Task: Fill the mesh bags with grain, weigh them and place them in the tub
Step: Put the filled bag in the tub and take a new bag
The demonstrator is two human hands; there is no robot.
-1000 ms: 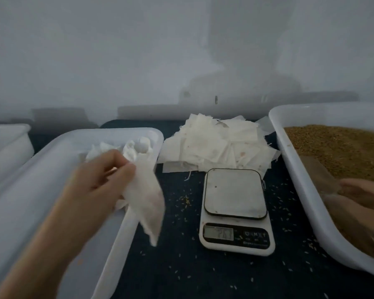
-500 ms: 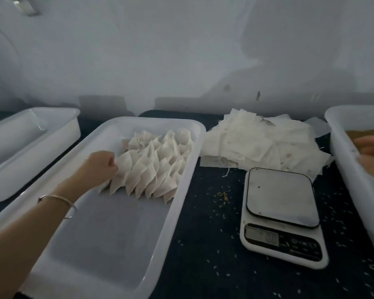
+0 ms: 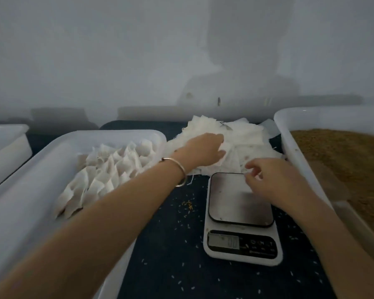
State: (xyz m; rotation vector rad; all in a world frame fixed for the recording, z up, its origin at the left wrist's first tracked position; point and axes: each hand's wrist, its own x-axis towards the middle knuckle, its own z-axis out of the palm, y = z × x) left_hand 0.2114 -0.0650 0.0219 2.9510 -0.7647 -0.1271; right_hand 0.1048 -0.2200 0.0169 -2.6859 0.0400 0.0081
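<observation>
A pile of empty white mesh bags (image 3: 242, 137) lies at the back of the dark table, behind the digital scale (image 3: 240, 214). My left hand (image 3: 203, 151), a bangle on its wrist, reaches onto the pile and pinches the edge of one empty bag (image 3: 230, 147) between thumb and fingers. Over the scale's far right corner hovers my right hand (image 3: 268, 180); its fingers are loosely curled at the pile's near edge and nothing shows plainly between them. Nothing lies on the scale's plate. Filled bags (image 3: 108, 175) stand in rows in the white tub (image 3: 30, 201) at the left. Brown grain (image 3: 350, 160) fills the right tub (image 3: 300, 169).
Another white tub (image 3: 4, 152) sits at the far left edge. Loose grains (image 3: 188, 205) are scattered over the dark table top around the scale. A plain grey wall closes off the back of the table.
My left hand has put the filled bag into the left tub and moved right onto the pile of empty bags. My right hand has left the grain tub and come over the scale.
</observation>
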